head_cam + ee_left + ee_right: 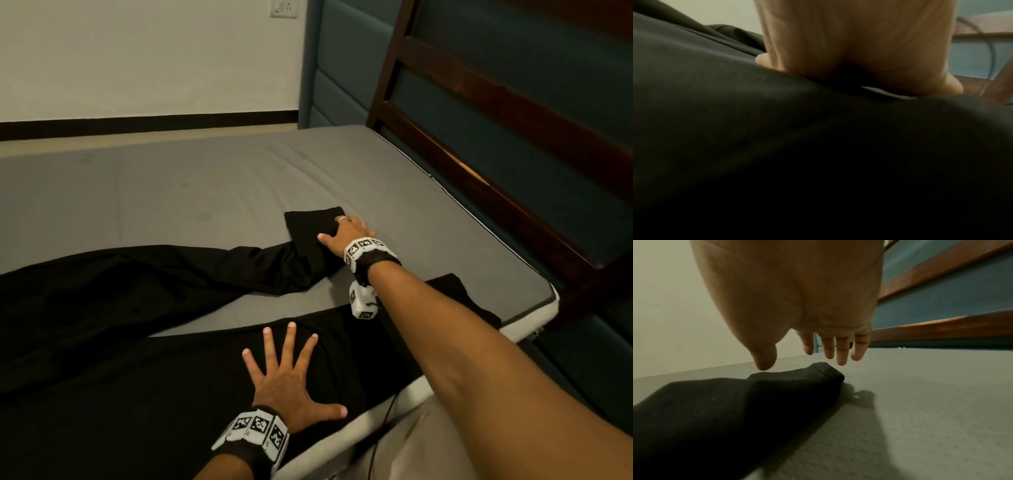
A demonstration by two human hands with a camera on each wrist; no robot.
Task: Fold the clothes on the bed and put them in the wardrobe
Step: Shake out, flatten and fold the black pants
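A pair of black trousers (144, 277) lies spread across the grey mattress (205, 185), its two legs pointing right. My left hand (291, 380) presses flat on the near leg (178, 383) with fingers spread; in the left wrist view the left hand (849, 48) rests on dark cloth (777, 146). My right hand (337, 229) reaches over the hem of the far leg (308, 222). In the right wrist view the right hand (807, 347) has straight fingers and thumb just above the hem (818, 369), gripping nothing.
A dark wooden bed frame (479, 113) rises along the right side, with blue padded panels (342, 68) behind it. The white mattress edge (342, 442) runs beside my body, with a thin cable (387, 421) hanging there. A wall socket (283, 7) is far back.
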